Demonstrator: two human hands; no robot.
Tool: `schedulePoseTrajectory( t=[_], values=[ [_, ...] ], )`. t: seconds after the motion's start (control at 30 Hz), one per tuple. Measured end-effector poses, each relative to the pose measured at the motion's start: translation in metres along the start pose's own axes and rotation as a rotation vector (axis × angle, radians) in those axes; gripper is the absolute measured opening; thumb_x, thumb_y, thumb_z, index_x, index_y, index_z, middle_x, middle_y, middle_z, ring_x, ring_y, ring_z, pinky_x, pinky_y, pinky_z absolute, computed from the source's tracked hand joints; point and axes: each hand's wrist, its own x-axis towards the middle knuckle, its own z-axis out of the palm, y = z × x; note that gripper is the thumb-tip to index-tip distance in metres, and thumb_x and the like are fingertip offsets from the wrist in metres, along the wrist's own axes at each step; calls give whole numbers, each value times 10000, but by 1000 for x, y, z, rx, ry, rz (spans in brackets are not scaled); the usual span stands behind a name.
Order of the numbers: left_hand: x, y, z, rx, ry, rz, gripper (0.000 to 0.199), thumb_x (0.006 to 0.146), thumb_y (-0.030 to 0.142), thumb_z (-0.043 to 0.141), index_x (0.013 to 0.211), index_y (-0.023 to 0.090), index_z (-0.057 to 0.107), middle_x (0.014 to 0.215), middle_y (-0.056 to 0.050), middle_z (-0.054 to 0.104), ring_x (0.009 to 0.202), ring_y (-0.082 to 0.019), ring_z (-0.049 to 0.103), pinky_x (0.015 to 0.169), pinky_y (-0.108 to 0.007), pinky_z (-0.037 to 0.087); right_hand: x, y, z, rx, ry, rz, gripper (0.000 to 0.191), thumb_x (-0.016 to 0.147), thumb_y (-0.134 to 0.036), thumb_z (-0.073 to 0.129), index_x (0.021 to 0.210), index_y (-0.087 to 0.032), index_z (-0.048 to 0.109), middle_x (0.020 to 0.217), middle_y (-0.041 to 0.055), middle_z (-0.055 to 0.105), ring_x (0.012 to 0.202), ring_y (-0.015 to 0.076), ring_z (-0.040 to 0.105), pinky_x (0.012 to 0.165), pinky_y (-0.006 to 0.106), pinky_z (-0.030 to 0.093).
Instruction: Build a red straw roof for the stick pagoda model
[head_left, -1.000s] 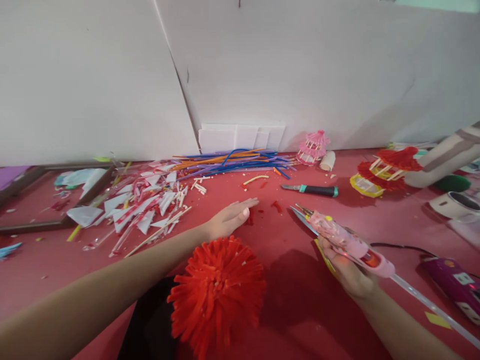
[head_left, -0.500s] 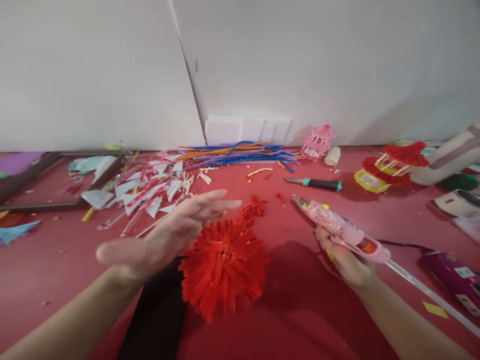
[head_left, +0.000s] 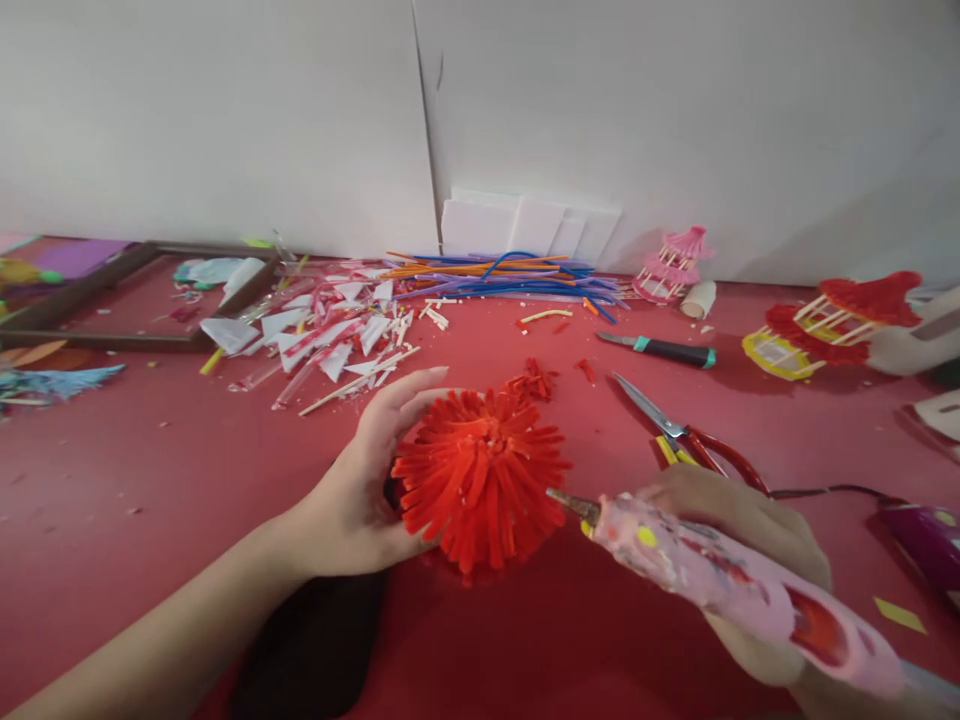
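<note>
A round red roof-like piece of fuzzy pipe-cleaner strips [head_left: 484,480], spreading out from a small centre hole, stands in front of me. My left hand [head_left: 375,480] curls around its left side, its fingertips partly hidden behind the strips. In my right hand [head_left: 757,530] is a pink hot glue gun [head_left: 697,560], smeared with dried glue. Its metal nozzle points left and lies close to the right edge of the red piece; whether they touch I cannot tell. Red-handled scissors [head_left: 679,430] lie open just beyond the glue gun. Red clippings [head_left: 531,382] lie behind the piece.
A utility knife [head_left: 660,350] lies at the back right, near pink [head_left: 675,262] and red-yellow [head_left: 832,325] pagoda models. Coloured pipe cleaners [head_left: 510,280] and a heap of scraps [head_left: 330,330] line the back. At left is a brown frame [head_left: 112,340]; a black object [head_left: 307,640] lies in front.
My left hand has closed in around the red piece. The glue gun has swung left and nearer, its nozzle now beside the strips, uncovering the scissors. The view has shifted slightly.
</note>
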Motion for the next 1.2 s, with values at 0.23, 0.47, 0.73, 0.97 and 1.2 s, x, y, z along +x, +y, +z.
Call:
schedulePoseTrajectory(
  t=[0.23, 0.47, 0.73, 0.97, 1.2],
  values=[
    [-9, 11, 11, -5, 49, -62, 1025, 761, 222, 801, 1590, 350, 211, 1556, -168, 421, 1369, -379, 532, 1060, -529, 557, -1, -14, 10, -44, 80, -21, 119, 903, -134, 556, 939, -204, 646, 803, 41, 718, 741, 202, 698, 694, 338, 569],
    [-9, 18, 17, 21, 77, -97, 1073, 724, 259, 848, 1591, 371, 227, 1525, -158, 438, 1157, -342, 664, 894, -452, 643, -2, -5, 3, -114, -13, -162, 94, 937, -158, 534, 934, -185, 625, 756, 42, 692, 678, 185, 691, 636, 312, 572],
    [-8, 18, 19, 2, 78, -85, 1042, 757, 212, 815, 1591, 353, 206, 1407, -131, 533, 1121, -294, 663, 847, -386, 643, -1, -2, 2, -186, -1, -204, 164, 997, -241, 481, 901, -227, 613, 698, 30, 669, 641, 197, 685, 589, 327, 581],
    [-10, 15, 19, -35, 94, -109, 1073, 719, 244, 848, 1585, 374, 227, 1378, -136, 549, 1043, -305, 684, 798, -410, 650, 0, -9, 5, -189, 40, -139, 199, 988, -187, 488, 820, -239, 582, 661, 18, 615, 620, 199, 642, 621, 352, 556],
    [-9, 14, 14, 6, 36, -80, 1072, 771, 226, 776, 1621, 381, 142, 1324, -124, 605, 1177, -354, 648, 927, -499, 610, -1, -14, 5, -218, 126, -82, 161, 956, -164, 523, 853, -242, 619, 710, 12, 633, 682, 206, 649, 684, 360, 556]
  ],
)
